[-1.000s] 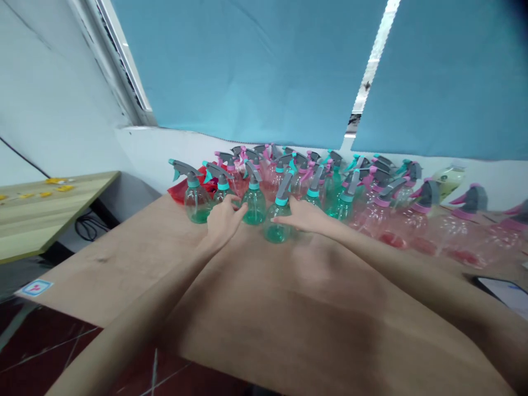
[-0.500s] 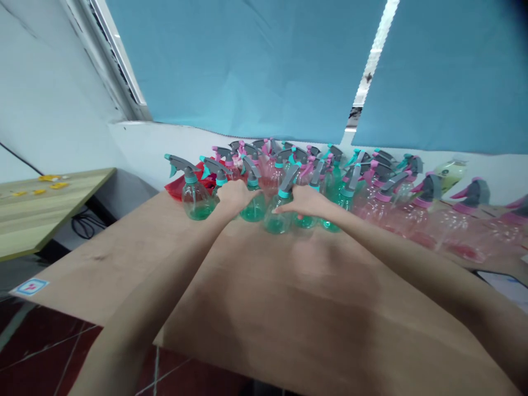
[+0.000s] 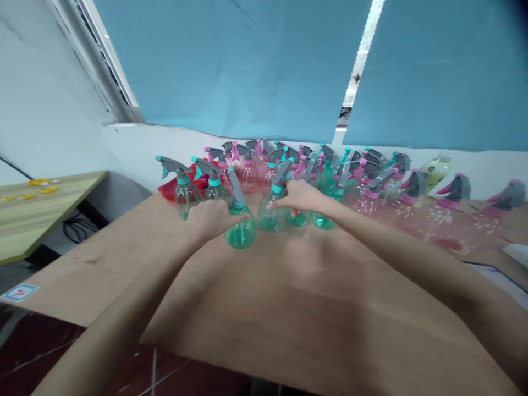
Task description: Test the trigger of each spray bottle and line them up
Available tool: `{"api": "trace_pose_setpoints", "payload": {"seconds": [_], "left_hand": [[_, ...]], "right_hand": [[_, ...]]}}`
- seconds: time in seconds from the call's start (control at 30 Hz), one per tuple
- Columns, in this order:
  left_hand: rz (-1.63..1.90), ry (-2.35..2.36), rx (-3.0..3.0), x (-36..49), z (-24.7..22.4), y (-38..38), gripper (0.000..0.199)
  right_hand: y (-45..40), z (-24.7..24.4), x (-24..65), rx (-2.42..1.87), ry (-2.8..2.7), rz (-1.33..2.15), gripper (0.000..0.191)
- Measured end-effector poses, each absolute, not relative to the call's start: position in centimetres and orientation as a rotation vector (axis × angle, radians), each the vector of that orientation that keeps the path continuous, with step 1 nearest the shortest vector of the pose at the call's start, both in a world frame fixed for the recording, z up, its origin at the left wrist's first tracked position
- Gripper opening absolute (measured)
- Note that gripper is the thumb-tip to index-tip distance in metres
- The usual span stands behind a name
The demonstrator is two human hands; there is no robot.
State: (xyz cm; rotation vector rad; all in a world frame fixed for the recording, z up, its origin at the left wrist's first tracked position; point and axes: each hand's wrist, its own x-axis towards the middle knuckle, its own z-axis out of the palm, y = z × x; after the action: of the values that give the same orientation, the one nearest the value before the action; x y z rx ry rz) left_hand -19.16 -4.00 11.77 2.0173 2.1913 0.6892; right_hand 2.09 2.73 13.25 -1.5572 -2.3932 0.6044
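Note:
My left hand [image 3: 208, 221] is closed round the side of a green spray bottle [image 3: 241, 235] with a grey and teal trigger head, its thumb lying across the front. This bottle stands forward of the others, close to the tabletop. Further right, my right hand [image 3: 300, 197] grips a second green spray bottle [image 3: 271, 218], thumb over its shoulder; the fingers are partly hidden. Left of these, two more green spray bottles stand, one [image 3: 214, 190] partly behind my left hand. Beside my right hand another green bottle [image 3: 324, 221] stands upright.
Several pink spray bottles [image 3: 398, 215] stand in rows at the right and back. Red plastic wrapping [image 3: 167, 191] lies at the back left. A phone or tablet [image 3: 497, 278] rests at the right. The wooden table [image 3: 247, 308] meets a wall with a blue covering.
My left hand has drawn its green bottle out of the row, toward me and slightly left. My right hand stays at its bottle. The view has shifted a little right.

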Motion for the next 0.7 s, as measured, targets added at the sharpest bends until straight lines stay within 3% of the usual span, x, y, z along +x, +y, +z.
{"api": "trace_pose_setpoints", "payload": {"seconds": [0.07, 0.13, 0.4, 0.57, 0.7], "left_hand": [[0.332, 2.281, 2.102, -19.3, 12.1, -5.8, 0.057], [0.255, 2.229, 2.146, -19.2, 12.4, -7.2, 0.06], [0.511, 1.795, 2.02, -19.7, 11.3, -7.5, 0.039], [0.535, 1.715, 2.012, -19.6, 10.5, -6.9, 0.041], [0.531, 1.66, 1.994, -19.4, 10.3, -6.9, 0.042]], "right_hand": [[3.2, 12.9, 1.5, -1.561, -2.393, 0.623, 0.049], [3.9, 12.6, 1.0, -1.577, -2.381, 0.645, 0.052], [6.0, 12.3, 0.4, -1.602, -2.345, 0.762, 0.065], [5.5, 11.7, 0.2, -1.594, -2.24, 0.822, 0.083], [4.1, 10.7, 1.0, -1.541, -2.199, 0.841, 0.084]]}}
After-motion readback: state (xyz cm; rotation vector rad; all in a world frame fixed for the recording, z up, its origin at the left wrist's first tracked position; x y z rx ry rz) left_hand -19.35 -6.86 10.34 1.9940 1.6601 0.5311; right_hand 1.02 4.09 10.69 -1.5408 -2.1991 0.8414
